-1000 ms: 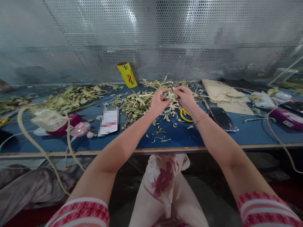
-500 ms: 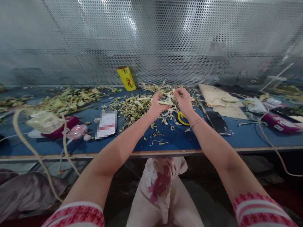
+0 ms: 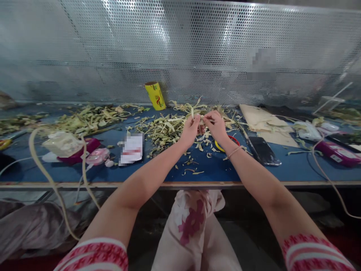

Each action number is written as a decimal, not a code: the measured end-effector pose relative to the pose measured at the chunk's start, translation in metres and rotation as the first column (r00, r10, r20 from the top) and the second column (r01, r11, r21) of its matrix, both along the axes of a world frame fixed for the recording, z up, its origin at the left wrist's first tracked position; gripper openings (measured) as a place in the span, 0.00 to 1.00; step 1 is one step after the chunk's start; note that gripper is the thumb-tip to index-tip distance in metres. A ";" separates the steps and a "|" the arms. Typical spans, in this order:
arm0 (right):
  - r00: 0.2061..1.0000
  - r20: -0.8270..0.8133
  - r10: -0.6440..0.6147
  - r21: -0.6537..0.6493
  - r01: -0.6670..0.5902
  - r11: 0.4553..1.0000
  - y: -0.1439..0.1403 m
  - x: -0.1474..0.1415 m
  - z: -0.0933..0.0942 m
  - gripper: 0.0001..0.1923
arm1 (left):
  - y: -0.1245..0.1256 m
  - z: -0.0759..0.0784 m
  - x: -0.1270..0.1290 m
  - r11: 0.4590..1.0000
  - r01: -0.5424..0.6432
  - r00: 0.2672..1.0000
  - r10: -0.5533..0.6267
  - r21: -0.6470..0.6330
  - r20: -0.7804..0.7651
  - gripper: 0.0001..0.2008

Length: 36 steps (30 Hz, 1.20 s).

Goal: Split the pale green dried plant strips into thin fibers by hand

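Over the middle of the blue table, my left hand [image 3: 191,130] is closed, its thumb up, on a narrow pale strip [image 3: 193,112] whose end sticks up above the thumb. Right beside it, my right hand [image 3: 216,126] pinches with thumb and forefinger at the same spot; the bit between its fingertips is too small to make out clearly. Left of my hands lies a heap of pale green, curled strips and scraps [image 3: 165,131]. Under my right wrist show yellow and red handle loops [image 3: 220,146], partly hidden by the arm.
A yellow tube [image 3: 155,96] stands tilted before the perforated metal panel [image 3: 186,49]. A phone [image 3: 263,150] and brown card [image 3: 261,118] lie to the right, a white paper packet [image 3: 132,148] to the left. More scraps [image 3: 90,116], a pink device [image 3: 98,156] and a looping hose [image 3: 42,171] are further left.
My hands have come closer together. The left fingers, spread before, have closed on the strip. The right hand has lowered slightly, and a red loop now shows beside the yellow one.
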State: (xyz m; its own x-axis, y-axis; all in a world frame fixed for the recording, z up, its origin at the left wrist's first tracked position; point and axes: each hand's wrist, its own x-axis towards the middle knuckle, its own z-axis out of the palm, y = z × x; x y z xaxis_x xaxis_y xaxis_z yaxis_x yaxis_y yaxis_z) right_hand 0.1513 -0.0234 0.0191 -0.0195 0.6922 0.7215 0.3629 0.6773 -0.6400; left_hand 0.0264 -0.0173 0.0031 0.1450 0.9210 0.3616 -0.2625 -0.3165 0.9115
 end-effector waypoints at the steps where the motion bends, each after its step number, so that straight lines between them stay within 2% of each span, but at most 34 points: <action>1: 1.000 0.019 0.005 0.005 -0.005 1.000 -0.002 -0.002 0.000 0.07 | -0.001 0.000 0.000 0.999 -0.028 0.999 0.029 0.021 -0.028 0.24; 7: 0.999 0.024 0.023 -0.012 -0.023 1.000 -0.008 -0.011 0.000 0.08 | -0.009 0.006 -0.005 0.975 -0.156 0.982 0.170 0.156 -0.080 0.25; 13: 0.971 -0.135 0.195 -0.142 -0.214 0.967 -0.008 -0.011 -0.002 0.14 | -0.008 0.006 -0.007 0.966 -0.212 0.972 0.224 0.151 -0.068 0.25; 17: 0.952 -0.211 0.221 -0.200 -0.263 0.944 -0.008 -0.009 -0.001 0.17 | -0.003 0.003 -0.008 0.968 -0.224 0.972 0.230 0.116 -0.045 0.25; 24: 0.940 -0.281 0.194 -0.217 -0.259 0.941 -0.003 -0.009 -0.003 0.13 | 0.006 -0.002 -0.008 0.969 -0.216 0.975 0.221 0.118 -0.035 0.25; 31: 0.961 -0.192 0.199 -0.184 -0.234 0.955 0.000 -0.011 -0.003 0.09 | 0.000 0.001 -0.010 0.966 -0.223 0.971 0.233 0.132 -0.061 0.26; 36: 0.975 -0.168 0.145 -0.182 -0.175 0.968 0.004 -0.009 -0.004 0.06 | 0.001 0.002 -0.008 0.978 -0.192 0.981 0.194 0.079 -0.019 0.25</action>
State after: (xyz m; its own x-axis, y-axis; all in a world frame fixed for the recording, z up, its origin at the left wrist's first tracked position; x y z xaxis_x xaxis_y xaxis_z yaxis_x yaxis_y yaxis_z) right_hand 0.1428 -0.0190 0.0152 -0.0422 0.8159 0.5766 0.1481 0.5759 -0.8040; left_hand 0.0180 -0.0168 0.0051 -0.0228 0.9023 0.4306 -0.1658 -0.4281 0.8884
